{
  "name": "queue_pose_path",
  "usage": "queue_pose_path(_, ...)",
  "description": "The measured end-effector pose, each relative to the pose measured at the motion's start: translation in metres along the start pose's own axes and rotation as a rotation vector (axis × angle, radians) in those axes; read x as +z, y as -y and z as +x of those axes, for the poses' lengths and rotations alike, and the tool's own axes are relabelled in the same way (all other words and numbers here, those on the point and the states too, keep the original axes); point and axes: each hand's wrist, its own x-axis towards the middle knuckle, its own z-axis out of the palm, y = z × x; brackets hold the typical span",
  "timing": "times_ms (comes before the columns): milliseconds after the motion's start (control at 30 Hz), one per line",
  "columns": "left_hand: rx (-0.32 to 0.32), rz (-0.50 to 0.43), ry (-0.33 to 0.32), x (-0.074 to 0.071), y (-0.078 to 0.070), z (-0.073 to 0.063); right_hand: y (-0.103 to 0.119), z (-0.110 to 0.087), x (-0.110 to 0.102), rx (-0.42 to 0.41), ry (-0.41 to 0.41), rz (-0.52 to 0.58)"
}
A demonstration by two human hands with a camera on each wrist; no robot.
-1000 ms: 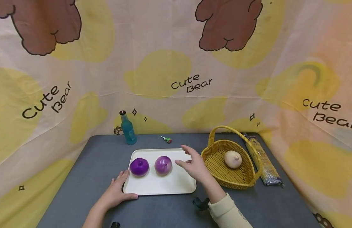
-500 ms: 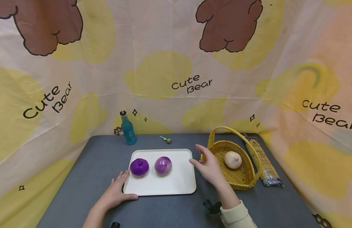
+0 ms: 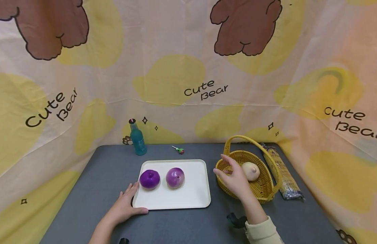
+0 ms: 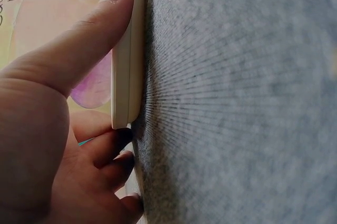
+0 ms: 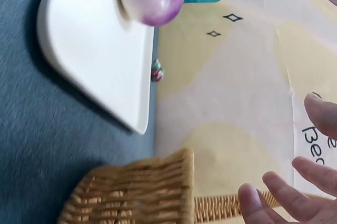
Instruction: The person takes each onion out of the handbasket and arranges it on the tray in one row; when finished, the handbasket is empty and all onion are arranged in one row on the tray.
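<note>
A white tray (image 3: 188, 198) lies on the table, bearing a deep purple round piece of produce (image 3: 150, 179) and a paler purple one (image 3: 175, 177) that looks like an onion. My left hand (image 3: 122, 206) holds the tray's near left corner, thumb along the front edge and fingers at the left side. In the left wrist view the thumb (image 4: 100, 37) lies against the rim. My right hand (image 3: 237, 179) hovers over the left part of a yellow wicker basket (image 3: 264, 189), fingers apart and holding nothing. Inside the basket sits a cream-coloured round item (image 3: 251, 171) with a nub, partly behind this hand.
A blue-green bottle (image 3: 138, 139) stands at the back left. Near the back edge lies a wrapped lollipop (image 3: 178, 149). A long clear-and-yellow packet (image 3: 283, 174) lies right of the basket, whose tall handle (image 3: 272, 159) arches up. A patterned cloth (image 3: 164, 81) hangs behind the table.
My right hand has moved right, from above the tray's right side to over the basket. The left hand, the tray and both purple items have stayed in place.
</note>
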Motion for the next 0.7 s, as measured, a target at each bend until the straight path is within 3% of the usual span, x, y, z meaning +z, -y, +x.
queue_pose_path(233,0.003,-0.003,-0.001,0.0,0.0,0.0,-0.009,-0.004,-0.016,0.043,-0.011,-0.058)
queue_pose_path(700,0.027,0.013,-0.014,0.0,0.0,0.0,-0.036,0.002,-0.047,0.227,-0.024,-0.155)
